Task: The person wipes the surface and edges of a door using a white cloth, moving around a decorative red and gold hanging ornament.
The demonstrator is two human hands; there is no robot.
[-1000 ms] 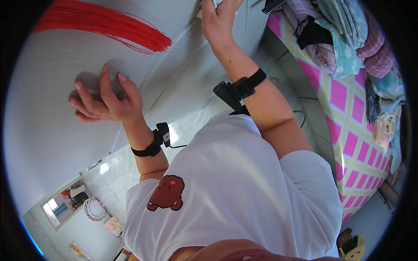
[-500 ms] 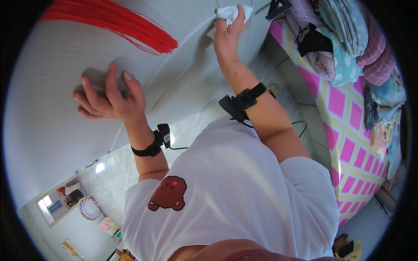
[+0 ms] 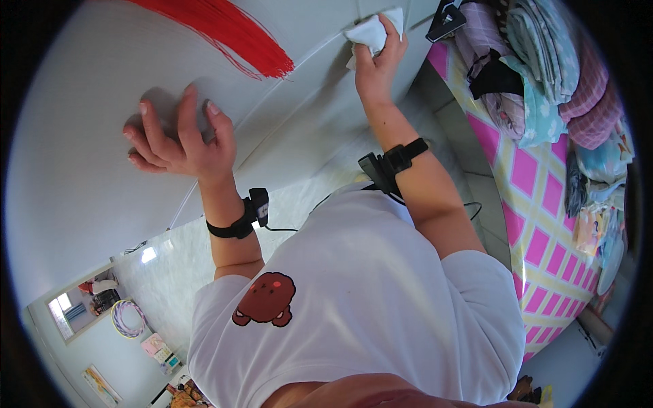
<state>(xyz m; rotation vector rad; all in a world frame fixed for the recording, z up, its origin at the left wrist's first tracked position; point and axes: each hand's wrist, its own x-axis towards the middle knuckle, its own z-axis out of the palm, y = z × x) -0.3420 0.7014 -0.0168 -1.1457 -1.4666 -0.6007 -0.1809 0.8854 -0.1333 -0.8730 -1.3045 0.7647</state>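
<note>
My left hand (image 3: 178, 139) rests on a pale panel (image 3: 75, 163) like a door or cabinet front, its fingers spread and holding nothing. Beyond it, a red tassel (image 3: 252, 44) hangs against the same surface. At the upper middle, my right hand (image 3: 382, 71) grips a crumpled white cloth (image 3: 371, 34), possibly a wipe, and presses it to the panel near a thin groove. Part of the cloth is covered by my fingers. A black strap with a small device sits on each of my forearms.
To the right stands a surface with a pink-and-white checked cover (image 3: 524, 170), piled with folded clothes (image 3: 544, 47) and plastic bags (image 3: 602, 166). A shiny floor (image 3: 170, 272) shows below the panel. A striped ring (image 3: 129, 319) is near a wall at the lower left.
My right hand has moved with the cloth a little to the right and nearer to me. The left hand stays spread on the panel. The whole view has shifted slightly.
</note>
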